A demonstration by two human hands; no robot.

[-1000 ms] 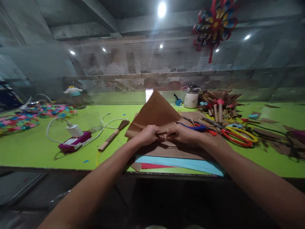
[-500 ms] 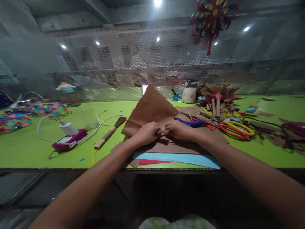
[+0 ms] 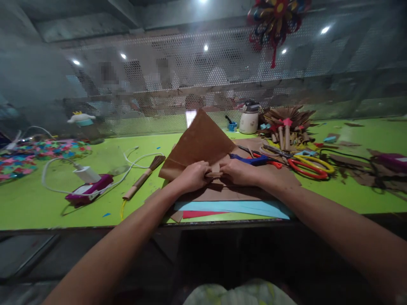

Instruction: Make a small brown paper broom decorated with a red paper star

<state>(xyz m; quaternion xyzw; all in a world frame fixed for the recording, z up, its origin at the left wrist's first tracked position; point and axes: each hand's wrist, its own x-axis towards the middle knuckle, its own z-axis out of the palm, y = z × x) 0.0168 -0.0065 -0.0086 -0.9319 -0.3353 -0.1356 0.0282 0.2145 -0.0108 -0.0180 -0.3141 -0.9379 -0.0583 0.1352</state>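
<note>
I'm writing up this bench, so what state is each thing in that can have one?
Narrow brown paper strip, folded, pinched
Left hand, closed on strip
Right hand, closed on strip
Large brown paper sheet, creased, corner raised
White square charger, plugged in
White dark-lidded bottle, upright, closed
Blue-handled metal scissors, lying down, blades unclear

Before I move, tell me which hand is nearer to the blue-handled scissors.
Right. The right hand is close beside the blue-handled scissors, on their near side; the left hand is farther away, to the left.
</note>
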